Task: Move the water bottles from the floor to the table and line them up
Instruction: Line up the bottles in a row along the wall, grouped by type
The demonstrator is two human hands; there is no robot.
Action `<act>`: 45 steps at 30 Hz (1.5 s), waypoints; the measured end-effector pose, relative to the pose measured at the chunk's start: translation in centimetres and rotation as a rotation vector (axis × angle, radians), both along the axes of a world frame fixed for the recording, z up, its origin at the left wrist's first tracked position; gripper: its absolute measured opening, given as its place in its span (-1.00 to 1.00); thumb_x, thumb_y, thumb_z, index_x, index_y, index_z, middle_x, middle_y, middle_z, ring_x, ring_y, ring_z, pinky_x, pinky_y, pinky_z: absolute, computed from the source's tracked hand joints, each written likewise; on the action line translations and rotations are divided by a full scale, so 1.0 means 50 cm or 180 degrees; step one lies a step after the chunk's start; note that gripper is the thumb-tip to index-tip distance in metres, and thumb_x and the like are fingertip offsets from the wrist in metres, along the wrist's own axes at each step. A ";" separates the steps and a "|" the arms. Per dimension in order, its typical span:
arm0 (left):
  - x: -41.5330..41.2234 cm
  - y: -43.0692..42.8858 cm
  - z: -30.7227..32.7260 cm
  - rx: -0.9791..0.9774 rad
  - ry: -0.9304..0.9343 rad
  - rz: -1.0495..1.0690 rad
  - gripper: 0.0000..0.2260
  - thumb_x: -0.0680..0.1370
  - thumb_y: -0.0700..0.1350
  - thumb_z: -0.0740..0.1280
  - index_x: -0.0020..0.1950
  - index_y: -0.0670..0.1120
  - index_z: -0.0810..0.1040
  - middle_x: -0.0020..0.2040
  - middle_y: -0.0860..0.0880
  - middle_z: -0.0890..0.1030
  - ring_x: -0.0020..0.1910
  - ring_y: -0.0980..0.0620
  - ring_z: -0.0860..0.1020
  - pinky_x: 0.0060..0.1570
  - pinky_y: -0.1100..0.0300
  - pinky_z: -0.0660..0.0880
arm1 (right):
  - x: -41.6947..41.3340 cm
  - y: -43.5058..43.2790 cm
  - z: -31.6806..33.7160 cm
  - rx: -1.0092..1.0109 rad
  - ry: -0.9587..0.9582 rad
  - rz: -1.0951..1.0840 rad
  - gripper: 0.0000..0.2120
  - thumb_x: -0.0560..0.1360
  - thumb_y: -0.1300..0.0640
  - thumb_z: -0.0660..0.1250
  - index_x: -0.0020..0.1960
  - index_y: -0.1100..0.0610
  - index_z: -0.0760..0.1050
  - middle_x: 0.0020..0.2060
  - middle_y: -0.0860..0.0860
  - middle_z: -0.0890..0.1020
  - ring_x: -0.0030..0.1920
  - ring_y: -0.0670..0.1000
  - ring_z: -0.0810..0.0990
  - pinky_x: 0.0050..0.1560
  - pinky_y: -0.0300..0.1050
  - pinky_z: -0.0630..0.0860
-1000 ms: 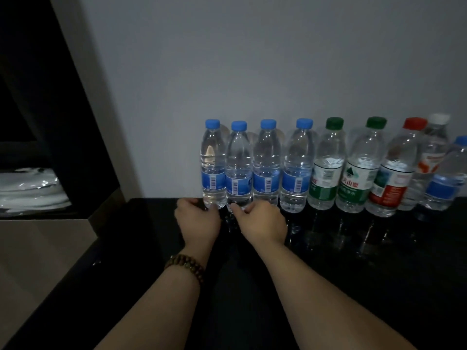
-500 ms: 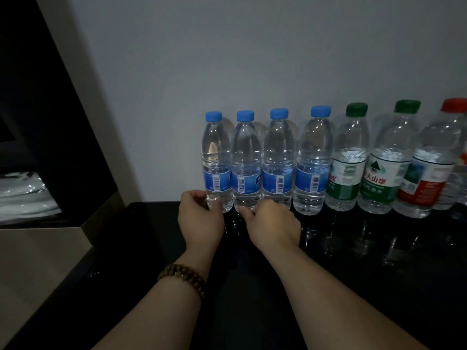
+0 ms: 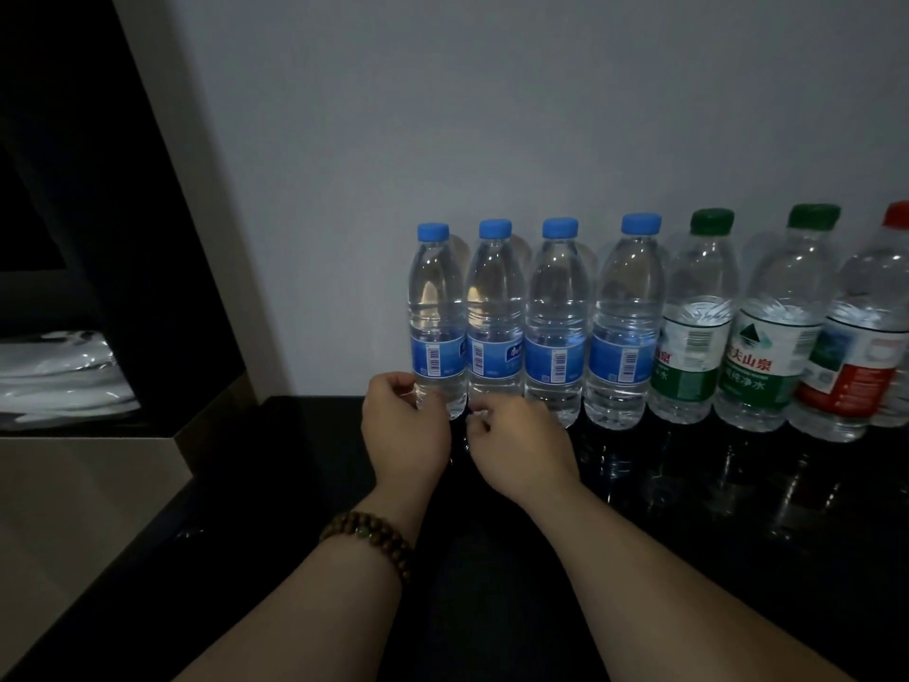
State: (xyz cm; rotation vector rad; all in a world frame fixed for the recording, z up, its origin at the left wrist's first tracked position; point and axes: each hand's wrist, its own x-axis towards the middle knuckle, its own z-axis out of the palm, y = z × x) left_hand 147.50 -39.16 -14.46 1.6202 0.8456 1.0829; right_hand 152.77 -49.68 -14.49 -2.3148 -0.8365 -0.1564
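1. Since the earlier frame the view is sitting closer; both hands are staying at the bottle bases.
2. Bottles (image 3: 560,322) are standing in a row on the black table (image 3: 738,534) against the wall (image 3: 492,115), likely for straightness.
3. Left hand (image 3: 406,425) is curling loosely, fingers touching the end bottle (image 3: 437,332).
4. Right hand (image 3: 521,447) is half-closed against the second bottle (image 3: 494,327); actual grip unclear.

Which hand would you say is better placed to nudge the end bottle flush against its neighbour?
The left hand: its fingers already curl around the base of the leftmost blue-capped bottle, while the right hand sits at the second bottle.
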 end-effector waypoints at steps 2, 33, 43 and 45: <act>0.001 0.003 0.001 -0.0050 -0.0028 0.0066 -0.78 0.55 -0.16 0.43 0.15 0.01 0.50 0.01 0.10 0.58 -0.17 0.27 0.50 -0.42 0.50 0.39 | 0.000 0.000 -0.001 0.0034 0.0045 0.0149 -0.76 0.56 -0.02 0.21 0.17 -0.13 0.56 -0.07 -0.07 0.68 -0.02 0.07 0.62 -0.08 -0.07 0.55; -0.005 0.000 0.016 -0.0586 -0.0286 0.0054 -0.65 0.56 -0.32 0.30 0.29 -0.01 0.50 0.11 0.08 0.58 -0.03 0.18 0.56 -0.30 0.43 0.43 | 0.009 0.009 -0.012 -0.0373 0.0038 0.0384 -0.49 0.57 -0.02 0.11 0.44 -0.44 0.25 0.21 -0.06 0.66 0.12 0.09 0.64 -0.04 -0.09 0.50; -0.007 0.004 0.017 -0.0696 -0.0329 0.0054 -0.68 0.54 -0.31 0.35 0.24 -0.03 0.55 0.11 0.03 0.64 0.05 0.08 0.62 -0.18 0.33 0.49 | 0.009 0.007 -0.009 -0.0668 -0.0086 0.0434 -0.46 0.61 0.00 0.10 0.53 -0.39 0.15 0.24 -0.04 0.64 0.17 0.12 0.61 0.01 -0.03 0.47; -0.006 0.002 0.015 -0.0666 -0.0250 -0.0070 -0.61 0.54 -0.33 0.34 0.31 -0.02 0.52 0.15 0.05 0.62 0.08 0.06 0.62 -0.14 0.27 0.53 | 0.004 0.006 -0.010 -0.0612 -0.0067 0.0413 -0.47 0.60 0.00 0.10 0.48 -0.46 0.19 0.29 -0.08 0.62 0.21 0.10 0.59 0.07 -0.04 0.49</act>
